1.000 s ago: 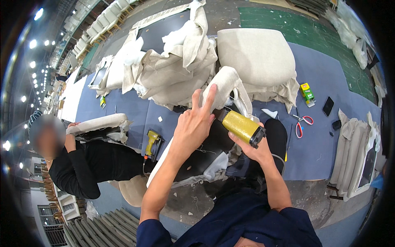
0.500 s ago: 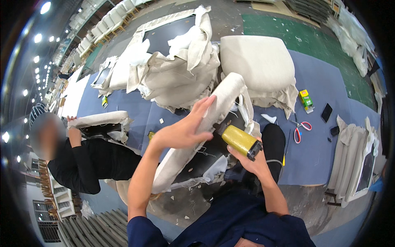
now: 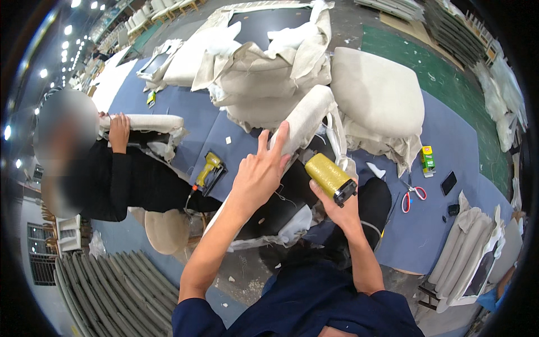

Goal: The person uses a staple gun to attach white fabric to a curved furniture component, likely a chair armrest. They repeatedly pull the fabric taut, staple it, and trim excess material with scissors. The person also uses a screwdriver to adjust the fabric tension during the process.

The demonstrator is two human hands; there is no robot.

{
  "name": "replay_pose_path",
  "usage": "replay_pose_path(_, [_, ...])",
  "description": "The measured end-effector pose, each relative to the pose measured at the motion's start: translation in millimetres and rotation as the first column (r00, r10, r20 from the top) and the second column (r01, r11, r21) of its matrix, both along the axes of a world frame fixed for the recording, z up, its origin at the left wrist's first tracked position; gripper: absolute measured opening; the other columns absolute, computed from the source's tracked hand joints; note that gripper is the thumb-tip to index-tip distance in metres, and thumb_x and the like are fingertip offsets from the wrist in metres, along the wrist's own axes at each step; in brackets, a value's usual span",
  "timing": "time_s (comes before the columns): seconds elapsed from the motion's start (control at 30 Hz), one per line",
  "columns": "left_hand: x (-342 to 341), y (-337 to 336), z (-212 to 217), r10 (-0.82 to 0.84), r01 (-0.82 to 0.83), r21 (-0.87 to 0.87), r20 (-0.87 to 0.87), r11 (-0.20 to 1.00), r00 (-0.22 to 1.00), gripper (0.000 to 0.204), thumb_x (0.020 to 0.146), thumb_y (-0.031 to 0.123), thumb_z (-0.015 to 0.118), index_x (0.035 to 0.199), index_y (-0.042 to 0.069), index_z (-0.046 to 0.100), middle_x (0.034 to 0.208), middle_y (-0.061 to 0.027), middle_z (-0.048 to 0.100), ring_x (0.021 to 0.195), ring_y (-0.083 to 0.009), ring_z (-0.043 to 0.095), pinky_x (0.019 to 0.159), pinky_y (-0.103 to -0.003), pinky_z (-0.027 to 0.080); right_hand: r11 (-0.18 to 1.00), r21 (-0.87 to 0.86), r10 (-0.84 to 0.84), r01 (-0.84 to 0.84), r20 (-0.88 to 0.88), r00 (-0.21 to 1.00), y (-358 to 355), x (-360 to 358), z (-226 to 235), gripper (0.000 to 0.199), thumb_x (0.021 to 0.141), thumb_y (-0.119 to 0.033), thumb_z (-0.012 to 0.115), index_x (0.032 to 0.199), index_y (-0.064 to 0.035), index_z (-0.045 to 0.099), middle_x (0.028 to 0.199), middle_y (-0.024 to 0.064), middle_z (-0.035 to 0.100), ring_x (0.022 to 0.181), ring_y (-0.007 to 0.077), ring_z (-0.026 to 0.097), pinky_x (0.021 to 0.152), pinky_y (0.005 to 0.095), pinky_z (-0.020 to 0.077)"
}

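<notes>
Left hand (image 3: pixel 258 178) shifted, spread on upholstery (image 3: pixel 309 117); right hand (image 3: pixel 343 212) clasps stapler (image 3: pixel 328 175); printed box (image 3: pixel 428 161) beyond.

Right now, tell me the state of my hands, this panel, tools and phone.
Left hand: open, touching the beige panel
Right hand: closed around the yellow staple gun
Beige panel: dark backing exposed
Second staple gun: lying on the blue table, unheld
Scissors: lying, handles apart
Phone: lying flat, screen dark

My left hand (image 3: pixel 255 177) is back-up, 2 fingers (image 3: pixel 282 135) stretched forward and spread; my right hand (image 3: pixel 343 210) curls in a grip, thumb (image 3: pixel 319 192) angled up-left; both bare forearms (image 3: pixel 218 245) slant inward.
</notes>
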State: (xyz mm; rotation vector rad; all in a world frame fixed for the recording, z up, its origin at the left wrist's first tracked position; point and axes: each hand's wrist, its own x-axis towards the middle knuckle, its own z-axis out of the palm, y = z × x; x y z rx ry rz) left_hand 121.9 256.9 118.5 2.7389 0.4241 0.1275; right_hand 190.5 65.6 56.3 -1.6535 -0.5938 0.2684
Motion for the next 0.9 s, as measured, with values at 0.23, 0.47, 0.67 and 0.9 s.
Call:
replay_pose_path(0.23, [-7,0,-2,-0.083,0.081,0.094,0.010,0.992,0.997,0.079,0.094,0.009,0.063,0.159,0.017,0.021,0.140,-0.0316,0.045,0.077,-0.0496,0.066,0.072,-0.054,0.054,0.987,-0.090,0.127,-0.132,-0.056,0.990,-2,4,-10,0.033,0.081,-0.023,0.086,0.101,0.0000,0.074,0.092,0.0104,0.074,0.085,0.0261,0.068,0.082,0.0356,0.0488])
replay_pose_path(0.47, [-12,2,7,-0.177,0.179,0.075,-0.030,0.981,0.984,0.095,0.085,0.003,0.069,0.161,0.016,0.014,0.146,-0.0321,0.036,0.077,-0.0495,0.065,0.074,-0.054,0.054,0.968,-0.207,0.202,-0.143,0.299,0.932,-12,-5,-41,0.045,0.074,-0.023,0.091,0.110,-0.0033,0.072,0.101,0.0125,0.066,0.091,0.0287,0.061,0.083,0.0384,0.0471])
replay_pose_path(0.67, [-16,15,12,-0.356,0.355,-0.110,0.009,0.928,0.934,0.100,0.085,0.012,0.074,0.162,0.011,0.010,0.158,-0.0267,0.029,0.125,-0.0458,0.057,0.103,-0.048,0.048,0.984,-0.177,0.097,-0.028,0.392,0.915,-24,-20,-52,0.041,0.077,-0.023,0.089,0.109,-0.0014,0.071,0.100,0.0095,0.072,0.091,0.0251,0.065,0.081,0.0357,0.0484])
replay_pose_path(0.9, [-31,73,-70,0.059,0.101,-0.927,0.131,0.361,0.990,0.053,0.105,0.035,0.049,0.147,0.003,0.050,0.144,-0.0106,0.055,0.126,-0.0186,0.056,0.111,-0.036,0.042,0.987,-0.102,0.103,-0.120,-0.161,0.982,-62,-52,-6,0.024,0.084,-0.016,0.084,0.104,-0.0036,0.075,0.099,0.0057,0.077,0.091,0.0168,0.072,0.085,0.0316,0.0540])
